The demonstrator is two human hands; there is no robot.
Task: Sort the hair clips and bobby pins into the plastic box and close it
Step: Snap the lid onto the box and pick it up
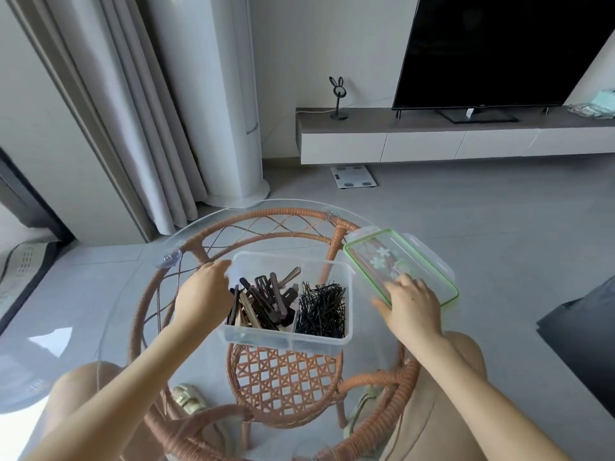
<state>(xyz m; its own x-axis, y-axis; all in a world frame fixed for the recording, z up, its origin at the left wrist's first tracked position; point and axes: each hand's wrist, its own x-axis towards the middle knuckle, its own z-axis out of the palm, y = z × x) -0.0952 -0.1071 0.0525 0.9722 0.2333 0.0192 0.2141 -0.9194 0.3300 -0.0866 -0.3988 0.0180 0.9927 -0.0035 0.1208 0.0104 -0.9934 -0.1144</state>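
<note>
We note both forearms bare, reaching forward and converging slightly. Left hand (205, 292): wrist bent inward, fingers curled loosely together, thumb side turned away from us, fingertips out of sight. Right hand (410, 306): palm down, back of the hand toward us, fingers (401, 281) spread a little and stretched forward, thumb angled out to the left. Both knees show bare beneath the arms (the person appears seated). Neither hand closes around anything.
</note>
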